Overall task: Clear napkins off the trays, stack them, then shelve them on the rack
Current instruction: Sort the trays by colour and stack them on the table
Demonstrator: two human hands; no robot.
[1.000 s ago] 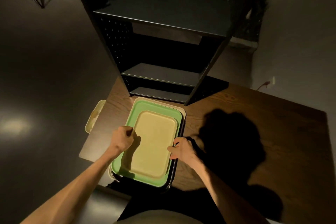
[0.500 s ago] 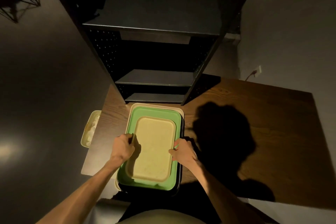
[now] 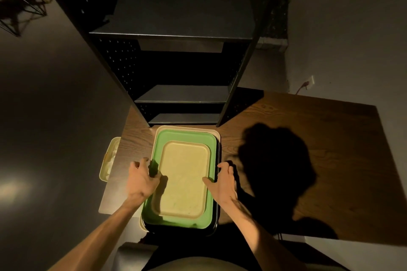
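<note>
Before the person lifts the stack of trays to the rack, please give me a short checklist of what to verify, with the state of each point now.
1. No napkins on the top tray: ok.
2. Trays nested straight: not ok; the green tray sits skewed on the cream and black ones beneath.
3. Left hand at the stack's left edge: ok; firm grip: cannot tell.
4. Right hand at the right edge: ok; firm grip: cannot tell.
5. Rack shelves free: ok where visible.

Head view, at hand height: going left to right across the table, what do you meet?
Small cream bin at the table's left edge → left hand → stacked trays → right hand → dark shadow on the wooden table.
</note>
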